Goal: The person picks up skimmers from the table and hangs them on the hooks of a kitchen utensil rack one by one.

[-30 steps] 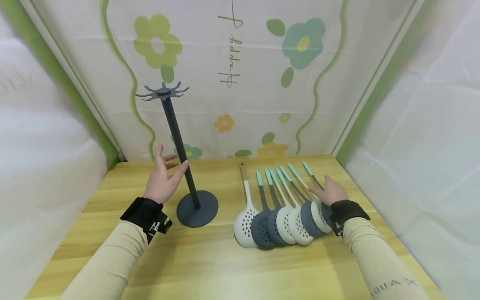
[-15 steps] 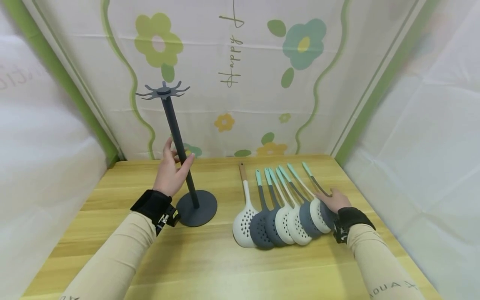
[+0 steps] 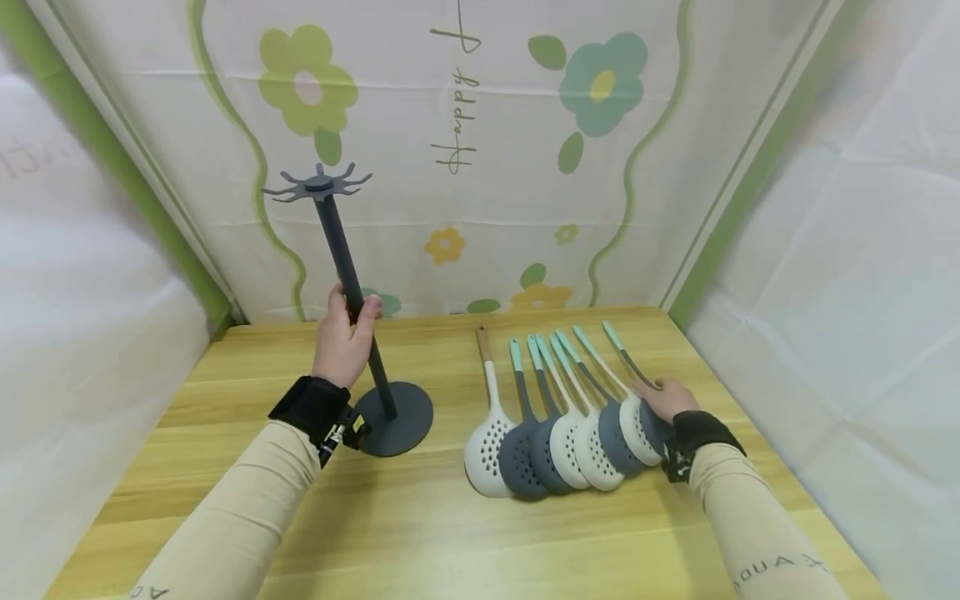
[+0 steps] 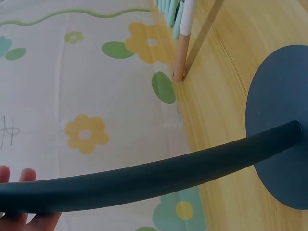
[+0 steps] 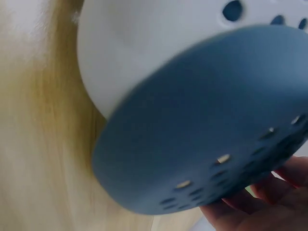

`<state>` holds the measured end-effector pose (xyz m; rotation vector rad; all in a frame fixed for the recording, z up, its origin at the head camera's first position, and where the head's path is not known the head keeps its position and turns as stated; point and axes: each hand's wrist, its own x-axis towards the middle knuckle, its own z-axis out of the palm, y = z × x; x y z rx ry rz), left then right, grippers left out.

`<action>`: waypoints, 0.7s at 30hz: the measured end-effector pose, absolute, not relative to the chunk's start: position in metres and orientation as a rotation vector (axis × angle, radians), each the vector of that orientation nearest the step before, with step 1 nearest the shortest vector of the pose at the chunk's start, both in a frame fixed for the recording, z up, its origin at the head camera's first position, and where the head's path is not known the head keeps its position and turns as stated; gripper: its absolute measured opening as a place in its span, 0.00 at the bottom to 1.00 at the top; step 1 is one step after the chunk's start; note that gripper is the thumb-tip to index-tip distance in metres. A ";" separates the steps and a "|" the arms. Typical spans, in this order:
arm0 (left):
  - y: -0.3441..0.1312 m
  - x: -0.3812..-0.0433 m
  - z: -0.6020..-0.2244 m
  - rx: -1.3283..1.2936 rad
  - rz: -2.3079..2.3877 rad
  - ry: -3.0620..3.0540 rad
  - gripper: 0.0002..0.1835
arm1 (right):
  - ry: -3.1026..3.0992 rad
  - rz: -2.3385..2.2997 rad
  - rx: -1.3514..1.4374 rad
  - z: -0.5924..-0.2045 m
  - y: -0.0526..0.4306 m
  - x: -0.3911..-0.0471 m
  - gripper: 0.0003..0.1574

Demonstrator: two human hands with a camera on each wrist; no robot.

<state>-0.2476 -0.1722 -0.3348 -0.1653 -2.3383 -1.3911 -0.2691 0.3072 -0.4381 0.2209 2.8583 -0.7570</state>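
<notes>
A dark grey utensil stand [image 3: 340, 250] with a round base and a crown of hooks stands upright at left. My left hand [image 3: 343, 346] grips its pole about midway, thumb in front and fingers behind; in the left wrist view, fingertips show on both sides of the pole [image 4: 144, 180]. At the right end of a row of overlapping skimmers, my right hand [image 3: 670, 400] pinches the lower handle of a dark grey skimmer [image 3: 628, 356] with a mint grip. Its perforated bowl [image 5: 202, 110] fills the right wrist view, partly hiding the fingers, and overlaps a white skimmer [image 5: 130, 43].
Several more skimmers, white and dark grey, lie fanned out on the wooden table [image 3: 450, 542]. Leftmost is a white skimmer [image 3: 491, 454] with a brown handle end. A flowered cloth [image 3: 510, 192] hangs behind the table, with white cloth walls [image 3: 847, 275] either side.
My left hand has moved right and closed round the stand's pole. My right hand has come down slightly to the right and taken hold of the rightmost skimmer's handle.
</notes>
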 end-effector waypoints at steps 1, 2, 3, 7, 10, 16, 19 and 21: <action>-0.172 -0.249 -0.336 -0.164 -1.397 -2.340 0.28 | 2.864 -0.763 0.220 -0.438 0.307 -0.270 0.44; -0.173 -0.249 -0.336 -0.165 -1.397 -2.346 0.27 | 2.872 -0.767 0.217 -0.438 0.307 -0.270 0.42; -0.173 -0.250 -0.337 -0.166 -1.398 -2.353 0.26 | 2.878 -0.772 0.215 -0.438 0.306 -0.270 0.41; -0.172 -0.252 -0.339 -0.155 -1.384 -2.380 0.24 | 2.890 -0.778 0.218 -0.439 0.307 -0.272 0.38; -0.170 -0.254 -0.340 -0.143 -1.353 -2.393 0.22 | 2.901 -0.776 0.221 -0.441 0.308 -0.274 0.37; -0.167 -0.256 -0.341 -0.138 -1.291 -2.418 0.21 | 2.906 -0.797 0.264 -0.445 0.310 -0.277 0.34; -0.168 -0.255 -0.342 -0.139 -1.277 -2.420 0.21 | 2.904 -0.802 0.276 -0.445 0.308 -0.279 0.34; -0.169 -0.254 -0.343 -0.134 -1.270 -2.418 0.21 | 2.906 -0.807 0.269 -0.446 0.308 -0.281 0.33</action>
